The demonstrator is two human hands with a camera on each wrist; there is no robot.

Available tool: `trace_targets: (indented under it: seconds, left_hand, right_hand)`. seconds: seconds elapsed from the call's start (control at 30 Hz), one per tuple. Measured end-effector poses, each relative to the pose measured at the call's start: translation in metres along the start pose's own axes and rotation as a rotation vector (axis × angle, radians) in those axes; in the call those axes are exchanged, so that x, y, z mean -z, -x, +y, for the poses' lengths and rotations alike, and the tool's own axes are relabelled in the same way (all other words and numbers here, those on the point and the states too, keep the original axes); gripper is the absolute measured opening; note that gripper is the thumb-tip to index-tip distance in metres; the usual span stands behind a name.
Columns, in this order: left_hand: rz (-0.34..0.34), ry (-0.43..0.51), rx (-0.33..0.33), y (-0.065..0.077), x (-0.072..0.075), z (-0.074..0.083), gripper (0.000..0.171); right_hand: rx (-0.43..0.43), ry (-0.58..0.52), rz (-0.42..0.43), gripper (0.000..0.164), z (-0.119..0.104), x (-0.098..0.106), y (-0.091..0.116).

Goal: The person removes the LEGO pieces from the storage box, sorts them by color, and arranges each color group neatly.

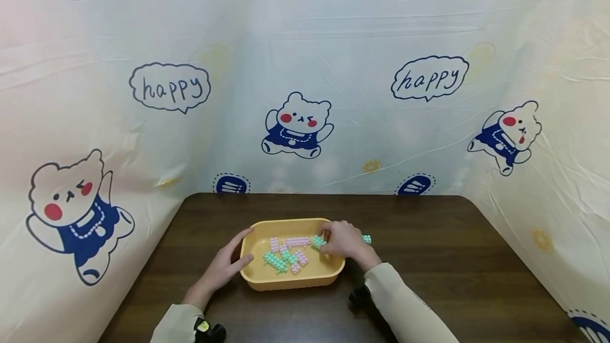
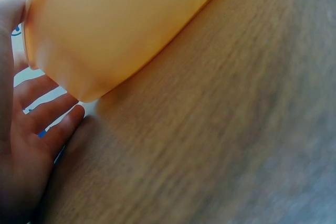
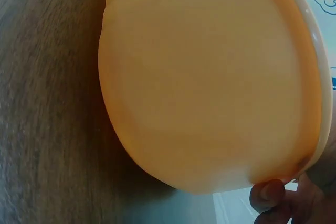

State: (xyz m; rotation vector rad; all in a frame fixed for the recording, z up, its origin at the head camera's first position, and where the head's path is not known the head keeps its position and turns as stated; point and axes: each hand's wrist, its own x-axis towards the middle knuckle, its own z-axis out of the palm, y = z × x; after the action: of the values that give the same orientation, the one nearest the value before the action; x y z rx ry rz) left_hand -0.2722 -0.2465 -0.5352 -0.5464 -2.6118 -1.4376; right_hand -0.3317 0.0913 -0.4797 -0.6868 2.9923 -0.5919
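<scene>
A yellow plastic box [image 1: 290, 281] stands on the table with pink building blocks [image 1: 297, 242] and green building blocks [image 1: 275, 262] inside. At its left end is my left hand [image 1: 224, 264], thumb at the rim and the other fingers extended along the outer wall, as the left wrist view also shows. My right hand [image 1: 344, 240] reaches over the right end and pinches a green block piece [image 1: 317, 242] with thumb and fingertips. In the right wrist view, the box wall hides that piece, and some curled fingers [image 3: 269, 195] show outside the rim.
Another green block piece [image 1: 366, 238] lies just right of the box, partly behind my right hand. Brown wooden table [image 1: 429, 247] surrounds the box. A pale printed curtain [image 1: 305, 41] hangs behind and along both sides.
</scene>
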Motion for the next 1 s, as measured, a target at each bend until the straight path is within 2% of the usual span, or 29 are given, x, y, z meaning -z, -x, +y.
trace_targets:
  seconds: [0.3, 0.67, 1.0]
  left_hand:
    - [0.002, -0.006, 0.000, -0.001, 0.000, 0.000, 0.061]
    - [-0.004, 0.003, 0.004, -0.002, 0.000, 0.001, 0.061]
    - [-0.004, 0.006, -0.007, -0.002, -0.001, -0.004, 0.061]
  right_hand:
    - [0.028, -0.051, 0.046, 0.030, 0.003, 0.005, 0.003]
    - [-0.013, -0.095, 0.073, 0.028, 0.003, 0.022, 0.010]
    - [-0.032, -0.122, 0.064, 0.025, 0.003, 0.026, 0.009]
